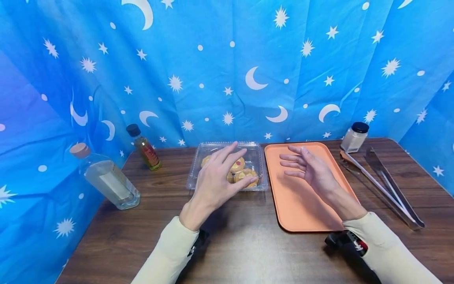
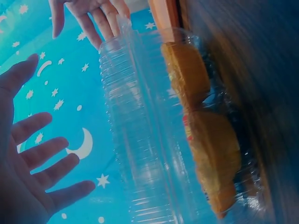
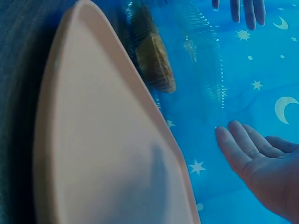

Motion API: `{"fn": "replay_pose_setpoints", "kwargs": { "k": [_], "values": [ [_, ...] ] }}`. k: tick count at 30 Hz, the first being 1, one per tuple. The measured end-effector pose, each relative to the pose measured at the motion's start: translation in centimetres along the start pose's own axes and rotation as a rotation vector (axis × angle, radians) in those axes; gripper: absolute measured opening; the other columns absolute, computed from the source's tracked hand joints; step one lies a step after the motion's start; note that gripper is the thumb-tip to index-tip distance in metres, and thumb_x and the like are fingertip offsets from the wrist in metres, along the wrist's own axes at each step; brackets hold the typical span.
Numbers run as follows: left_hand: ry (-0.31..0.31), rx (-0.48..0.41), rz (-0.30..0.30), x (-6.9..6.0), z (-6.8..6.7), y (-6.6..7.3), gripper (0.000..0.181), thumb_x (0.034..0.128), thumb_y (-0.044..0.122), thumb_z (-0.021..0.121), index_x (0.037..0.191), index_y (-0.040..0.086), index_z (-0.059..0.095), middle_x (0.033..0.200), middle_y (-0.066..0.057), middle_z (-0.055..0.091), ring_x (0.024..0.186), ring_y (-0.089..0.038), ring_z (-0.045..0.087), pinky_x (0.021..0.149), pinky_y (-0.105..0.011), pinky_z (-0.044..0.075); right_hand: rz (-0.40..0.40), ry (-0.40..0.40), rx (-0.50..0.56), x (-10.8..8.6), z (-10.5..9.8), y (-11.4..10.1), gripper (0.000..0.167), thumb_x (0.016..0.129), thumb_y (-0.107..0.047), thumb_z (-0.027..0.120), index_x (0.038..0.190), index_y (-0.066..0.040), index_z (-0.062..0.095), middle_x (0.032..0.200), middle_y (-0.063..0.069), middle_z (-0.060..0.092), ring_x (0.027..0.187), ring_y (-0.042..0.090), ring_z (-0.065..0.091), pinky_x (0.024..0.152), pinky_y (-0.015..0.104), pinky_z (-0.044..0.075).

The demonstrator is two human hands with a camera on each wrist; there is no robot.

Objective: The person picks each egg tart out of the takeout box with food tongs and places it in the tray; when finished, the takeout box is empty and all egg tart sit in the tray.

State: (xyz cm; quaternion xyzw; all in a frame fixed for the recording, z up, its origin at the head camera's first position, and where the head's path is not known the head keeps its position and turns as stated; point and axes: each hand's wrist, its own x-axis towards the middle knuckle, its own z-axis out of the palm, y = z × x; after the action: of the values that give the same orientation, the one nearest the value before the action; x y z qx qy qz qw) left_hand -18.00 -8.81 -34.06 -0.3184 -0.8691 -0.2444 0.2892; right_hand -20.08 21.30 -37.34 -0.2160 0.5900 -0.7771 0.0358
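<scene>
Hovering above the clear plastic box (image 1: 253, 156), the left hand (image 1: 214, 177) has its fingers and thumb spread apart and holds nothing; the left wrist view shows a gap between it and the plastic. The right hand (image 1: 312, 167) hangs over the orange tray (image 1: 294, 203), fingers extended and loosely parted, also holding nothing and throwing a shadow on the tray.

The pastries (image 1: 238, 165) are inside the box, which stands on the table (image 1: 244, 240) just left of the tray. The box's upper half covers them, so it looks closed, though I cannot tell whether its edges are snapped together. Nothing lies on the tray, and the tongs (image 1: 399, 193), to its right, are in neither hand.

Judging by this layout, the work is either barely begun or at a pause between steps; the pictures do not settle which. No pastry is out of the box, so any handling of them seems left to do, and opening the lid would have to come before it. The jar (image 1: 354, 139) near the tongs stands capped.
</scene>
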Motion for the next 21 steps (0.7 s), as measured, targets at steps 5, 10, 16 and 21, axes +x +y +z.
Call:
{"fn": "replay_pose_setpoints", "kwargs": {
  "k": [5,10,16,21],
  "values": [
    [-0.010,-0.036,0.045,-0.3,0.6,-0.1,0.067,0.0864,0.042,0.090,0.140,0.010,0.068,0.151,-0.012,0.060,0.136,-0.030,0.058,0.105,-0.046,0.053,0.034,-0.012,0.041,0.1,0.0,0.9,0.037,0.118,-0.034,0.035,0.135,-0.016,0.062,0.131,0.014,0.072,0.119,0.024,0.071,0.097,0.039,0.058],
    [-0.004,-0.087,0.105,-0.4,1.4,-0.2,0.053,0.0868,0.031,0.092,0.130,0.007,0.073,0.137,-0.012,0.068,0.126,-0.027,0.064,0.106,-0.040,0.052,0.077,-0.034,0.015,0.1,0.1,1.7,0.043,0.118,-0.029,0.036,0.143,0.001,0.055,0.128,0.017,0.073,0.118,0.026,0.071,0.097,0.039,0.057],
    [0.015,-0.122,0.151,-0.6,1.7,-0.2,0.034,0.0867,0.018,0.091,0.115,0.005,0.078,0.113,-0.007,0.074,0.106,-0.020,0.068,0.093,-0.033,0.057,0.122,-0.025,-0.040,-0.1,0.6,2.4,0.051,0.115,-0.016,0.047,0.144,0.025,0.040,0.122,0.023,0.074,0.113,0.028,0.073,0.097,0.040,0.058],
    [-0.004,-0.139,0.149,-0.8,1.6,-0.2,0.024,0.0867,0.013,0.091,0.107,0.006,0.079,0.103,-0.004,0.077,0.090,-0.017,0.071,0.080,-0.028,0.058,0.191,-0.004,-0.108,-0.4,1.0,2.8,0.047,0.114,-0.015,0.052,0.142,0.022,0.046,0.122,0.026,0.073,0.110,0.028,0.074,0.097,0.037,0.058]
  ]
}}
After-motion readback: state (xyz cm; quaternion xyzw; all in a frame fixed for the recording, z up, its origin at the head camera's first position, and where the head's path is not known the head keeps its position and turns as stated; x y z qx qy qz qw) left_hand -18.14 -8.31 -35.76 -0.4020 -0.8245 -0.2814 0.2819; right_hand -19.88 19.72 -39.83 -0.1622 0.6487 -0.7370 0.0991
